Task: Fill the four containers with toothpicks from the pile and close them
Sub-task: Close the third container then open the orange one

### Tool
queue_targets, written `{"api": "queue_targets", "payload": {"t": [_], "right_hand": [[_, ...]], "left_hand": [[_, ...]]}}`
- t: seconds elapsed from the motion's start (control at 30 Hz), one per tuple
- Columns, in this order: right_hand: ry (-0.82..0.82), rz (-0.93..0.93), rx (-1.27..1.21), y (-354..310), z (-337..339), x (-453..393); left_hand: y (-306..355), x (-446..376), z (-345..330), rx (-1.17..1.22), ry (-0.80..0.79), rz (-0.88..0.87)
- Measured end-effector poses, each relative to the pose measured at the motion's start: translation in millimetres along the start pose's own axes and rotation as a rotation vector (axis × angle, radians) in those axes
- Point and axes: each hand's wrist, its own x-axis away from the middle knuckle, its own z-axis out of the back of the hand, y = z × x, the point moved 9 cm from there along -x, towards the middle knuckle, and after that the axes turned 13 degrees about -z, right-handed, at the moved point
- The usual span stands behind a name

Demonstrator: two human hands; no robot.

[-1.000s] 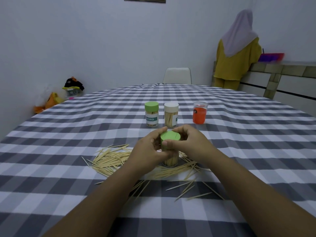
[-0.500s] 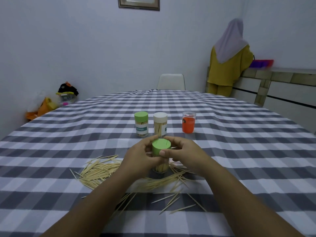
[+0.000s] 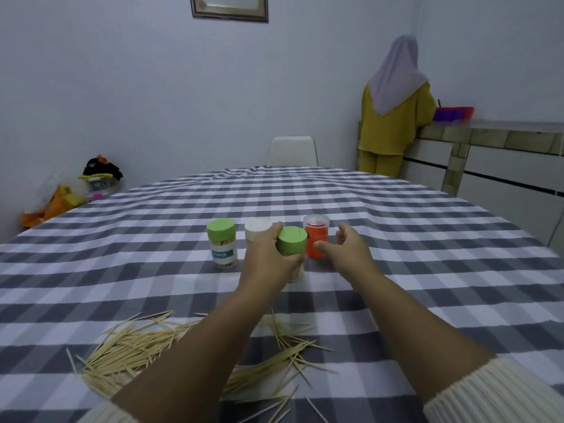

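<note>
Your left hand (image 3: 268, 264) grips the upright green-lidded jar (image 3: 291, 250). The orange jar (image 3: 316, 239) stands just beyond your open, empty right hand (image 3: 348, 248), which is nearer it.

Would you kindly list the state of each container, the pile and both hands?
Held container: green lid on, in left hand.
Labelled container: green lid on, standing.
White container: capped.
Orange container: standing.
Pile: loose on tablecloth.
Right hand: open, empty.
</note>
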Motion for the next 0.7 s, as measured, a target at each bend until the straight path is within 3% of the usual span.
{"api": "queue_targets", "payload": {"t": [0.2,0.7], "right_hand": [[-0.117,0.037,-0.032,-11.6,-19.1,-18.8],[-0.053,0.104,-0.029,-14.7,-17.8,-16.3]], "left_hand": [[-0.2,-18.6,-12.2,-0.069,0.02,0.019],[-10.2,-35.9,-29.4,-0.163,0.122,0.147]]}}
